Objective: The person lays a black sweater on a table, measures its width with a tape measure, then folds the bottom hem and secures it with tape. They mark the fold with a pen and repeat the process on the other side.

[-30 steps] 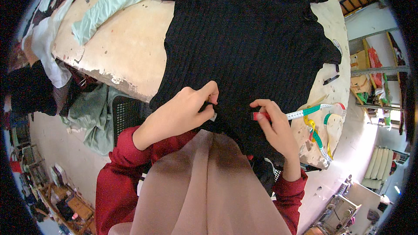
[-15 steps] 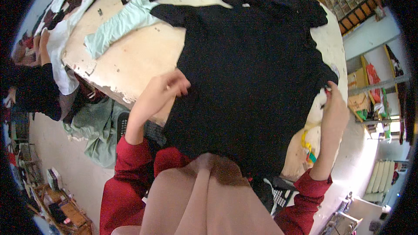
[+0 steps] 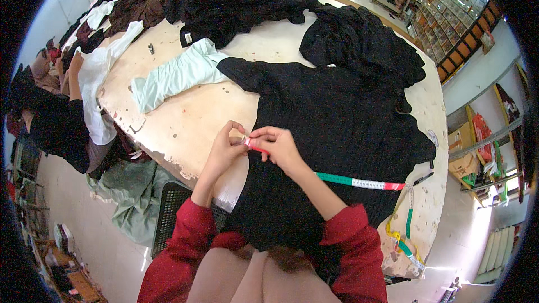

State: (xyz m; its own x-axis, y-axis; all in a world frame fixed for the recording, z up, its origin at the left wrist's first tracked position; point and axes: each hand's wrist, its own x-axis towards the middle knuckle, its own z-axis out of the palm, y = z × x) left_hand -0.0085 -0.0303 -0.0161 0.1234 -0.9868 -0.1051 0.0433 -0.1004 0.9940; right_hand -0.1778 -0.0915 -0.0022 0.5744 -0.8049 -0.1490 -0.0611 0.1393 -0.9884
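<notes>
Hands (image 3: pixel 223 150) (image 3: pixel 282 150) together, measuring tape's red end (image 3: pixel 256 145) between them.

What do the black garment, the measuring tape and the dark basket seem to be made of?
Black garment: probably matte knit fabric, by its faint ribs and soft edges; the fibre is unclear.
Measuring tape: likely smooth, flexible plastic or coated cloth, since the thin strip bends and twists.
Dark basket: apparently moulded plastic, rather dull, judging by its regular small holes.
</notes>
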